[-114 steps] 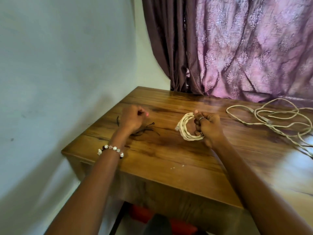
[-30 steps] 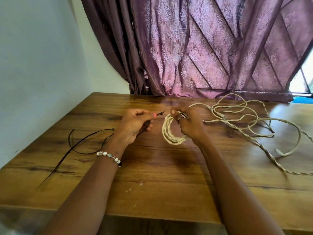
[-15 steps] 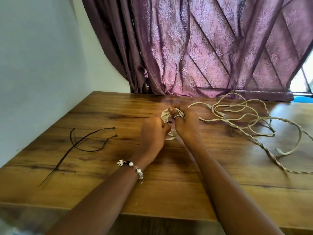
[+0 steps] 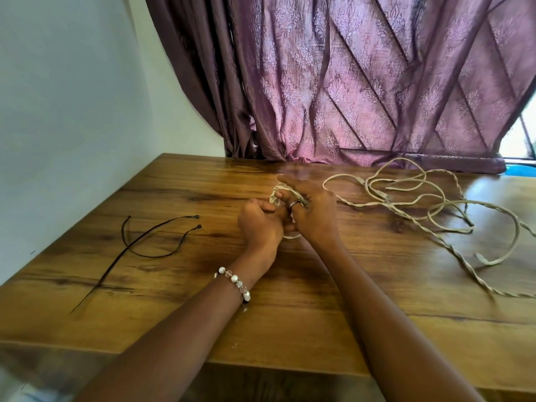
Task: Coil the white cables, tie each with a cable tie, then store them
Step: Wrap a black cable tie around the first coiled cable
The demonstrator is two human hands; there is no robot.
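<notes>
Coils: one coiled cable, gripped in my two hands, left hand, right hand, fingers curled.
Loose cables: one tangle, right of frame.
Cable ties: two, left on the desk.

Wooden table bears black cable ties and loose white cables

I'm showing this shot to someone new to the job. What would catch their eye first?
Probably the two hands meeting mid-table: the right hand holds a small coiled white cable, and the left hand is closed against it. Next, the loose tangle of white twisted cable sprawled to the right, and the thin black cable ties lying to the left.
</notes>
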